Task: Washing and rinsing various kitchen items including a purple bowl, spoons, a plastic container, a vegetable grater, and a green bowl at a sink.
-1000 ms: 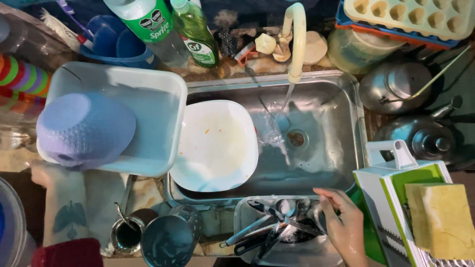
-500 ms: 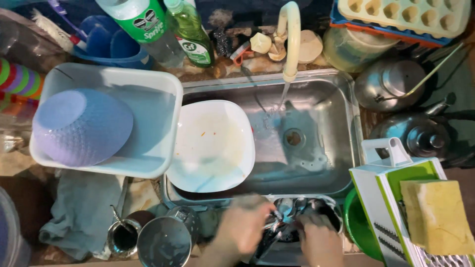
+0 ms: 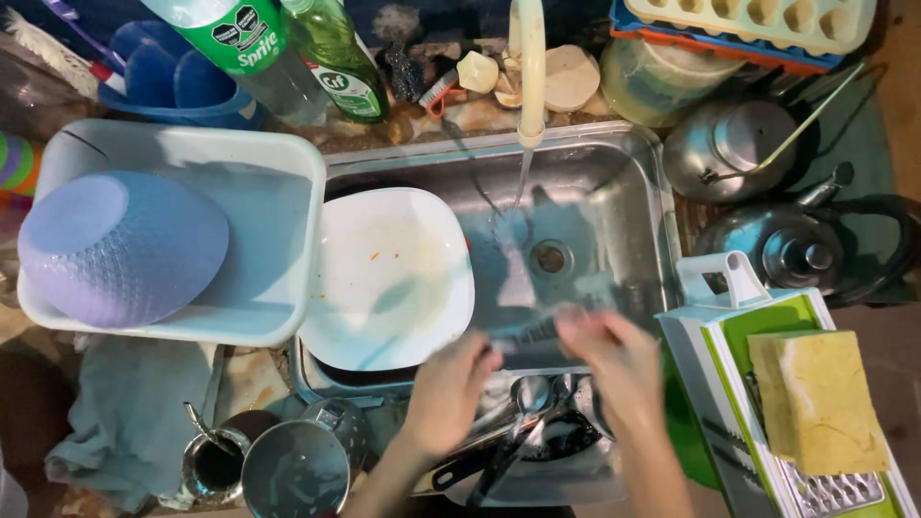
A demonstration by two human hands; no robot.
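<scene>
We bring both hands together over the near edge of the steel sink (image 3: 624, 192), left hand (image 3: 449, 391) and right hand (image 3: 614, 360) motion-blurred, so we cannot tell their grip. Cutlery (image 3: 523, 422) lies just below them; the soiled white plate (image 3: 389, 278) leans beside, near the running tap (image 3: 528, 67).

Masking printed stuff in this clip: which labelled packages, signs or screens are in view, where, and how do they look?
Soda bottle: behind the sink's left corner, lying tilted; clear plastic, green label with white lettering.
Dish soap bottle: just right of the soda bottle; green liquid, white and green label.
No signs or screens in view.
</scene>
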